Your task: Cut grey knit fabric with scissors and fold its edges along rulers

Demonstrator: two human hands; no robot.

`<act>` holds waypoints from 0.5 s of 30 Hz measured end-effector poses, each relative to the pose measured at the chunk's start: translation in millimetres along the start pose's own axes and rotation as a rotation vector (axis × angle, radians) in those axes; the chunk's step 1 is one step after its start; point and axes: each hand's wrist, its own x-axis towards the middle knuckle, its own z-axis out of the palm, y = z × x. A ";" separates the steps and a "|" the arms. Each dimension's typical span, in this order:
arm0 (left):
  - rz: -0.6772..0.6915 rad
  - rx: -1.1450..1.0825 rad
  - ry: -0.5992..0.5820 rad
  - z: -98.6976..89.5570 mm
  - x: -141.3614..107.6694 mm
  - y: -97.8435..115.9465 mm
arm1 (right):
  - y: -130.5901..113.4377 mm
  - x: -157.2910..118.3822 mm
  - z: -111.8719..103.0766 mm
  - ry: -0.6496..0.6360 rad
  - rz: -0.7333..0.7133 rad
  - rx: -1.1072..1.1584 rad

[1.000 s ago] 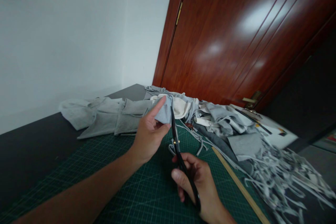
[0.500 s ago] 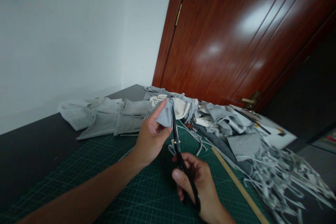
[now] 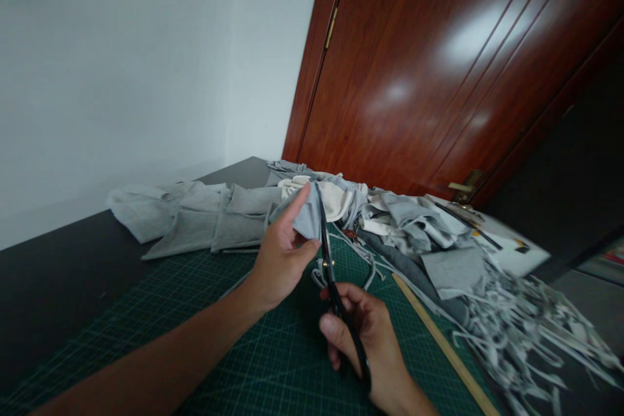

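My left hand (image 3: 283,259) grips a small piece of grey fabric (image 3: 308,218) between thumb and fingers, its index finger stretched up along the cloth. In my right hand (image 3: 368,335) is a pair of black scissors (image 3: 327,264), the fingers wrapped round the handles. The blades point up and away from me and lie along the right edge of the fabric, close to my left thumb tip. Whether they are parted is hard to make out. Both hands are above a green cutting mat (image 3: 273,351).
Flat grey fabric pieces (image 3: 246,218) lie at the mat's far left edge. Behind my hands are white and grey cloths (image 3: 336,200). A wooden ruler (image 3: 443,344) lies to the right, beside a heap of fabric strips (image 3: 511,318). A brown door (image 3: 414,65) stands behind the table.
Almost nothing differs. The fabric in my left hand and the scissor blades have shifted very slightly; both hands keep their places.
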 end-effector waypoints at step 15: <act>-0.010 -0.018 -0.028 0.3 -0.3 0.3 | 1.1 1.1 -1.5 -0.011 -0.023 -0.012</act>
